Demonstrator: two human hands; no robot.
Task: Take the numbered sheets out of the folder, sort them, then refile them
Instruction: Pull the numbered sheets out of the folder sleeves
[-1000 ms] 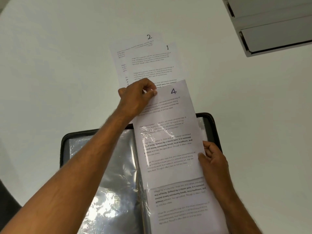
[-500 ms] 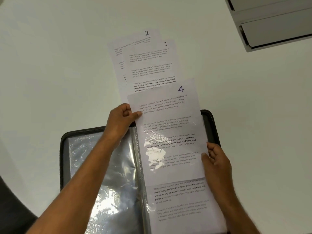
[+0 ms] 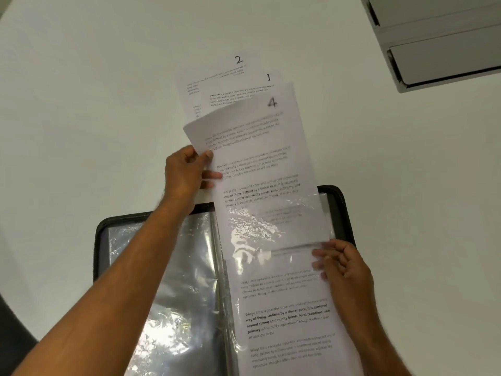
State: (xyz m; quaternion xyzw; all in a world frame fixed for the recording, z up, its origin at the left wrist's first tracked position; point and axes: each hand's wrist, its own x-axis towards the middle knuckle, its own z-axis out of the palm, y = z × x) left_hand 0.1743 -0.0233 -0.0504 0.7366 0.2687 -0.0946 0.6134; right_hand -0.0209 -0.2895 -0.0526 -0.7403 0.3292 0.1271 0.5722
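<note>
The left hand [image 3: 187, 172] pinches sheet 4 [image 3: 254, 158] by its left edge, nearly free of the plastic sleeve [image 3: 273, 229]. The right hand [image 3: 344, 267] pinches the sleeve's edge in the open folder [image 3: 339, 202]. Removal step; next, likely laying it beside sheets 1 [image 3: 244, 90] and 2 [image 3: 214, 69].

Four printed sheets: sheet 2 [image 3: 217, 74], sheet 1 [image 3: 244, 89], sheet 4 [image 3: 260, 158], and one sheet inside a sleeve [image 3: 287, 321], its number hidden. One folder [image 3: 340, 210]. Two hands: left hand [image 3: 187, 175], right hand [image 3: 344, 270]. One grey drawer unit [image 3: 439, 42]. One table [image 3: 81, 104].
</note>
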